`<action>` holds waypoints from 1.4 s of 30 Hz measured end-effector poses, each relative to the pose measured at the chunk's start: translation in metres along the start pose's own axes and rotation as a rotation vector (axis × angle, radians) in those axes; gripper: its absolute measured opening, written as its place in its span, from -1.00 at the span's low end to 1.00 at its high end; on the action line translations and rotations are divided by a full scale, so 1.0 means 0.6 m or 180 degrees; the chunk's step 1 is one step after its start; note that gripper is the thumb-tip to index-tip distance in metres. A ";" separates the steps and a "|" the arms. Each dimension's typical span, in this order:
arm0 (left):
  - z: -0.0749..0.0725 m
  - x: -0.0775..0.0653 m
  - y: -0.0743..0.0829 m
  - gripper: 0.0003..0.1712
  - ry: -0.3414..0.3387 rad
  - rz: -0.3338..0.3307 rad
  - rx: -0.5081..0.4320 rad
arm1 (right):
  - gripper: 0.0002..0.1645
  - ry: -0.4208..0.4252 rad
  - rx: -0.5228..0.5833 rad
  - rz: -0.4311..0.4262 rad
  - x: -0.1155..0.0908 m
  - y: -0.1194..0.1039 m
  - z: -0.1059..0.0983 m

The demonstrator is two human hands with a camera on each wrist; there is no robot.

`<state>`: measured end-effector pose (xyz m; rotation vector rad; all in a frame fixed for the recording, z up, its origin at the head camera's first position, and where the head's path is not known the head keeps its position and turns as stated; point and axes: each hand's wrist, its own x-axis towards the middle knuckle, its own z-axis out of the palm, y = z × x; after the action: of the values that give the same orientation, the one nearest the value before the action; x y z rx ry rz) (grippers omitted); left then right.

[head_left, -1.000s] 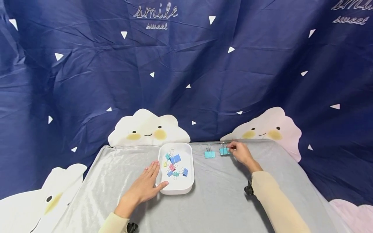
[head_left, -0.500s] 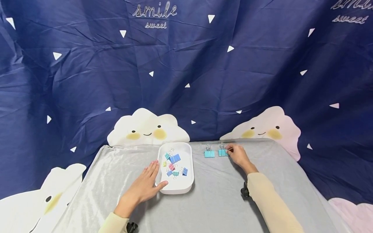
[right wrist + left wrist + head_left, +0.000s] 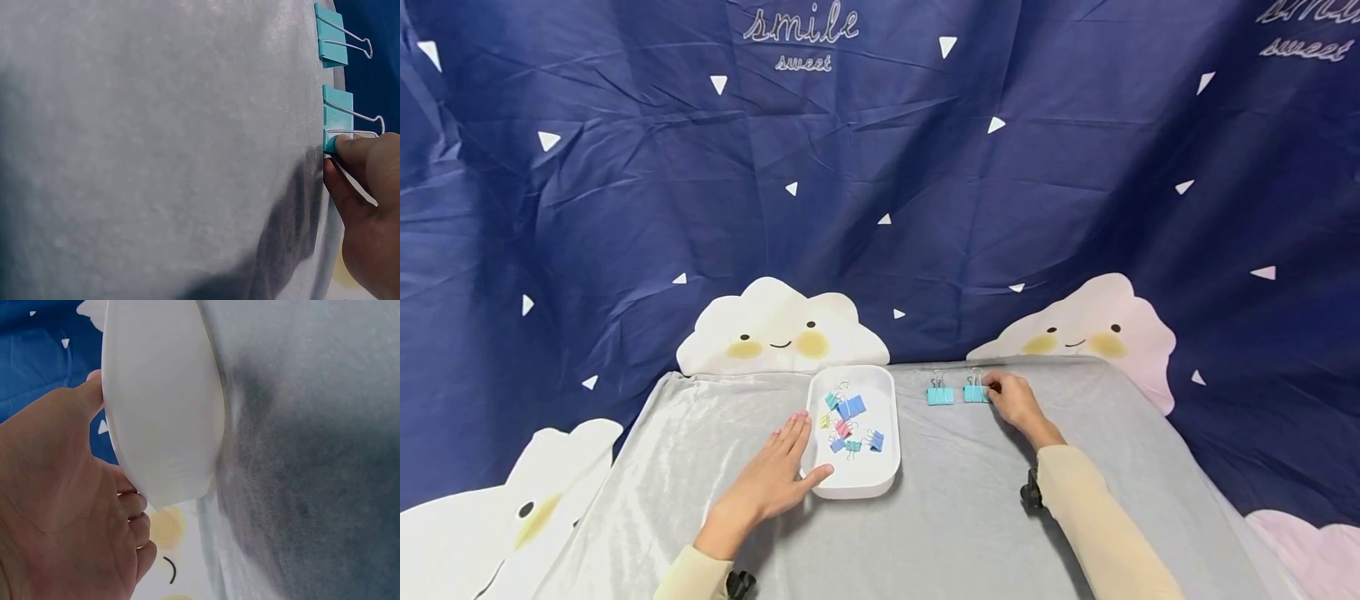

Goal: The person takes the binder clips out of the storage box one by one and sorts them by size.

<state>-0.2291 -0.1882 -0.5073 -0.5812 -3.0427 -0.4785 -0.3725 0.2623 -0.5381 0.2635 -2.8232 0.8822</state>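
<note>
At the right of the head view, my right hand [image 3: 1017, 400] pinches a turquoise binder clip [image 3: 976, 393] by its right end. The thumb lies on the clip's face in the right wrist view, and its wire handles point toward the cloth backdrop. A second turquoise binder clip [image 3: 940, 396] stands a small gap to its left, the two roughly in line. My left hand [image 3: 766, 479] rests with extended fingers along the left rim of a white tray [image 3: 859, 490]. The left wrist view has the thumb and fingers touching that rim from outside.
Inside the tray lie several smaller binder clips, among them a large blue clip [image 3: 852, 407], a pink clip [image 3: 843, 430] and a yellow clip [image 3: 824, 422]. Grey cloth [image 3: 955, 533] covers the table. A dark blue backdrop [image 3: 925, 167] hangs right behind its far edge.
Over the past second, my right hand has shifted the pinched clip slightly left and toward me, more level with the other clip. The left hand and tray have stayed put.
</note>
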 end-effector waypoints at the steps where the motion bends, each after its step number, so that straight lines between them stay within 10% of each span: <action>1: 0.000 0.000 0.000 0.12 -0.0003 0.0002 -0.0004 | -0.78 -0.0007 0.0006 0.0008 -0.001 0.000 -0.001; 20: 0.001 0.000 -0.004 0.13 -0.0020 0.0004 -0.0076 | -0.90 0.0412 0.0011 -0.0232 0.008 -0.033 -0.025; 42: 0.000 0.001 -0.008 0.15 -0.0070 -0.0018 -0.0127 | -0.92 0.0002 0.0142 -0.1006 0.043 -0.230 -0.029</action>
<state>-0.2317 -0.1922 -0.5088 -0.5834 -3.0629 -0.5380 -0.3657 0.1578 -0.4433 0.6922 -2.6580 0.8711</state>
